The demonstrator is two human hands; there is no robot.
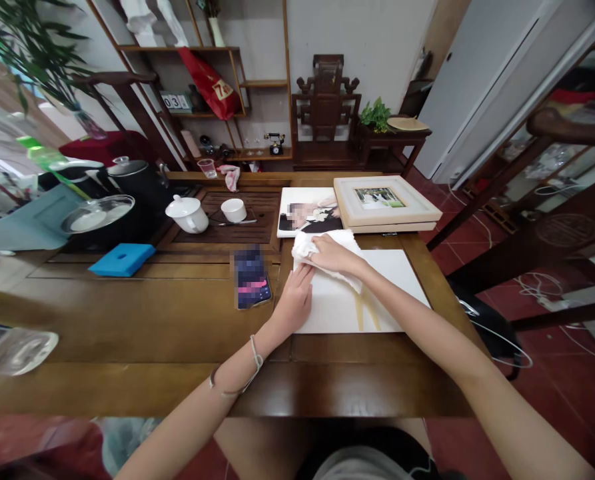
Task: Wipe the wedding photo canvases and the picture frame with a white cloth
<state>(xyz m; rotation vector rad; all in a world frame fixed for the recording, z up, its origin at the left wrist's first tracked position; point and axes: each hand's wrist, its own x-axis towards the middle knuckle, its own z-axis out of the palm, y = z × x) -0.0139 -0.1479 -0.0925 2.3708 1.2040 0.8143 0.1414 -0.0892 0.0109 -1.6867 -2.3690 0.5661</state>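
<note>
A white flat board (330,310) lies at the table's right front, with yellowish streaks along its lower part. My left hand (295,299) rests on its left edge, fingers stretched out and lying flat, their tips beside a crumpled white cloth (350,243). With bent fingers, my right hand (331,253) grips that cloth and presses it onto the board's upper left part. Behind the cloth is a photo panel (310,212), partly overlapped by a pale picture frame (412,215) holding a small photo. A phone (253,280) lies left of my left hand.
On the wooden table (177,333) stand a white lidded cup (187,215), a small white bowl (234,211), a blue block (122,260) and a glass-lidded pan (100,217). A plastic package (17,350) lies far left. A dark wooden chair (567,230) is at the right.
</note>
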